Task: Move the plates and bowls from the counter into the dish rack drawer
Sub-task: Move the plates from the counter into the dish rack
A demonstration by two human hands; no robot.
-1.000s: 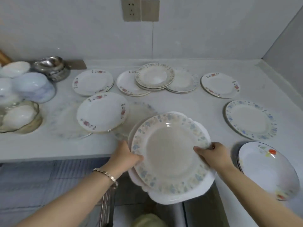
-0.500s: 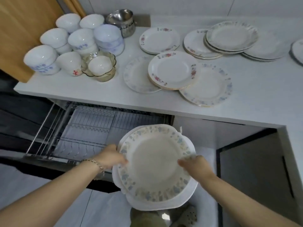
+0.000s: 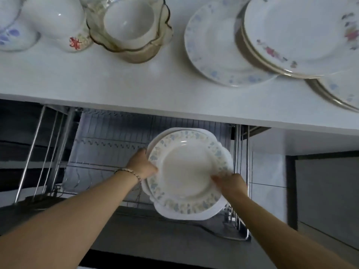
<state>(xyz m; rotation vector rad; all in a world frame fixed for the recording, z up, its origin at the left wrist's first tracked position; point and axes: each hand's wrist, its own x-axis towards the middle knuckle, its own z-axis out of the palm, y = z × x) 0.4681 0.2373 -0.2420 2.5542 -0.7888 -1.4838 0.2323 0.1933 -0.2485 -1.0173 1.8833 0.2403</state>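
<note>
Counter (image 3: 116, 82): white smooth slab, front edge running across the upper view.
Side panel (image 3: 268, 162): pale, faintly seamed, below the counter at right.
Cabinet front (image 3: 328, 191): grey, dark-framed, far right.
Lower surface (image 3: 155, 243): dark grey, blurred, possibly floor.
Light: soft, even, sheen on the counter.

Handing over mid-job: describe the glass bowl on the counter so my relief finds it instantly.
Find the white counter above the open dish rack drawer. On its left part, between the white bowls and the plates, sits the glass bowl, another white bowl inside it. It alone is see-through, amber-tinted and wavy-rimmed.
</note>
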